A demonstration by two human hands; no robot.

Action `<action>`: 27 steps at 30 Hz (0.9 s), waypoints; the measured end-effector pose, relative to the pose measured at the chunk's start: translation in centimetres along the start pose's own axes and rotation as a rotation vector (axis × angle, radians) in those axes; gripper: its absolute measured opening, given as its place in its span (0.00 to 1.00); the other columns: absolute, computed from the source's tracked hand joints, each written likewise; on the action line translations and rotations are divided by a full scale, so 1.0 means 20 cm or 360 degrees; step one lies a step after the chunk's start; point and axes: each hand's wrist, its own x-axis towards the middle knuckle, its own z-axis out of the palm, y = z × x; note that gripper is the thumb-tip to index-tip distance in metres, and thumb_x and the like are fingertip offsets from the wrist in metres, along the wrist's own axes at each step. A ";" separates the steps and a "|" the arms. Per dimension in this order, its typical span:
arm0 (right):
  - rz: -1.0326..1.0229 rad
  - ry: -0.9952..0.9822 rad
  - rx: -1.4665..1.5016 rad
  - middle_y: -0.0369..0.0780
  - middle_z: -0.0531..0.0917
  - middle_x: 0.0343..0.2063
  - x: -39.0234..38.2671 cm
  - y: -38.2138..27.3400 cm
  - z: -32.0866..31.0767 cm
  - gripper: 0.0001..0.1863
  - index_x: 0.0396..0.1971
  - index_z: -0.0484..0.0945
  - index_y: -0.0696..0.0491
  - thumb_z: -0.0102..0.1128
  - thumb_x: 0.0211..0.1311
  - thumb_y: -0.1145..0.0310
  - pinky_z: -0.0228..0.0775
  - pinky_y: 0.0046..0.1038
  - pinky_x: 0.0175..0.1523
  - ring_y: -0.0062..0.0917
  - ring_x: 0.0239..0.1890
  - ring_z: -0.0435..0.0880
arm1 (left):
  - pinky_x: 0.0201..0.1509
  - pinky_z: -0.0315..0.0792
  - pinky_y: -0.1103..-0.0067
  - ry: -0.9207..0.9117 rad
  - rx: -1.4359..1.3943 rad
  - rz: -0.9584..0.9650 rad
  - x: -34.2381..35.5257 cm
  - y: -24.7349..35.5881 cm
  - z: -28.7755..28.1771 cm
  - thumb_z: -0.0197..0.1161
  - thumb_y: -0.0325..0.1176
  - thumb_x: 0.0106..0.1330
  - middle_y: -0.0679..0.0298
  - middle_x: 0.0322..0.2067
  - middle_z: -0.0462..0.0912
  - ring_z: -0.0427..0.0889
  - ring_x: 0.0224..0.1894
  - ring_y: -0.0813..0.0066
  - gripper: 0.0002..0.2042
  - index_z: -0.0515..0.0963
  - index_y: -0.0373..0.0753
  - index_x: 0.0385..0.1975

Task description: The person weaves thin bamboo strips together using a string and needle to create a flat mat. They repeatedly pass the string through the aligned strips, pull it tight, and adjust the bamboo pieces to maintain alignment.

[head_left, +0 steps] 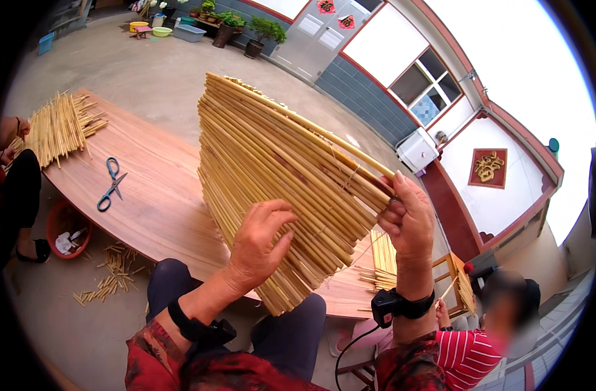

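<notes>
- We hold the stick mat tilted up over the front edge of the table, its lower corner above our knees.
- Our right hand pinches the mat's right edge, at the ends of its upper sticks, between thumb and bent fingers.
- Our left hand is in front of the mat's lower part, fingers curled, thumb apart from them; whether the fingertips touch the sticks, we cannot tell.
- We see blue-handled scissors near the table's front edge, and a pile of sticks at its left end.
</notes>
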 end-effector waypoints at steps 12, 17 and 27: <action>0.0076 0.0170 0.0203 0.25 0.59 0.14 0.00 0.07 -0.11 0.17 0.39 0.77 0.59 0.49 0.74 0.58 0.47 0.14 0.14 0.08 0.12 0.52 | 0.57 0.69 0.66 -0.0077 -0.0118 0.0055 -0.03 0.02 0.17 0.65 0.19 0.53 0.52 0.48 0.76 0.74 0.52 0.51 0.17 0.76 0.34 0.44; 0.0083 0.0191 0.0226 0.25 0.58 0.13 -0.02 0.09 -0.09 0.17 0.39 0.76 0.59 0.50 0.74 0.58 0.47 0.13 0.15 0.08 0.12 0.51 | 0.60 0.68 0.65 -0.0042 -0.0026 0.0171 -0.01 0.01 0.17 0.65 0.19 0.51 0.51 0.52 0.75 0.73 0.56 0.51 0.20 0.76 0.32 0.48; 0.0090 0.0183 0.0259 0.25 0.59 0.14 -0.07 0.12 -0.07 0.17 0.40 0.77 0.58 0.50 0.74 0.58 0.47 0.13 0.15 0.08 0.12 0.52 | 0.64 0.64 0.63 -0.0080 0.0012 0.0228 -0.01 0.01 0.18 0.66 0.21 0.51 0.51 0.57 0.72 0.70 0.60 0.50 0.23 0.75 0.33 0.51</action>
